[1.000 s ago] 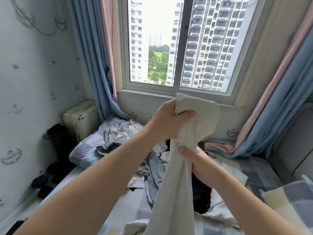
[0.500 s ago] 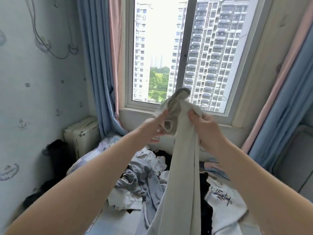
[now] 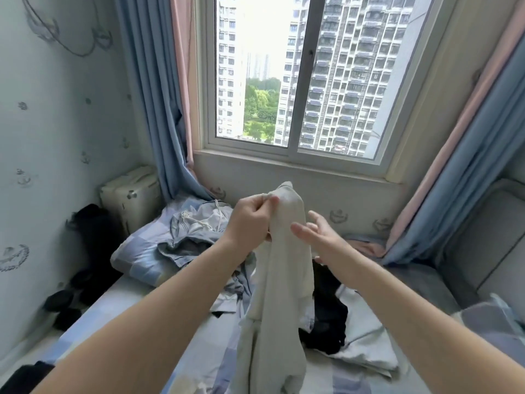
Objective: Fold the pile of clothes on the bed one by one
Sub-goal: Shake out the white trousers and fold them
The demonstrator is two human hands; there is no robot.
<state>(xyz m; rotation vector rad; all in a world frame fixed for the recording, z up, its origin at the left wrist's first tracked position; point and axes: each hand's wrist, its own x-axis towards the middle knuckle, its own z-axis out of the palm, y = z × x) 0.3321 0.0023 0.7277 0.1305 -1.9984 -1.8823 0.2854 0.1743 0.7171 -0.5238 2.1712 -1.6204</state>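
Note:
A pale cream garment (image 3: pixel 281 280) hangs in front of me, bunched lengthwise down to the bed. My left hand (image 3: pixel 250 220) pinches its top edge with thumb and fingers. My right hand (image 3: pixel 318 234) is beside the cloth on the right, fingers spread, with nothing gripped. Behind the garment lies the pile of clothes (image 3: pixel 204 243) on the bed (image 3: pixel 119 302): grey-blue pieces at the left, a black piece (image 3: pixel 326 317) and a white one (image 3: pixel 366 334) at the right.
A checked pillow (image 3: pixel 136 257) lies at the bed's far left. A cream suitcase (image 3: pixel 130 197) and dark items (image 3: pixel 91 231) stand by the left wall. Blue and pink curtains (image 3: pixel 159 109) frame the window. A grey padded headboard (image 3: pixel 483 237) is at right.
My right hand has let go of the garment and opened beside it. My left hand now holds the top alone, and the hands have dropped lower.

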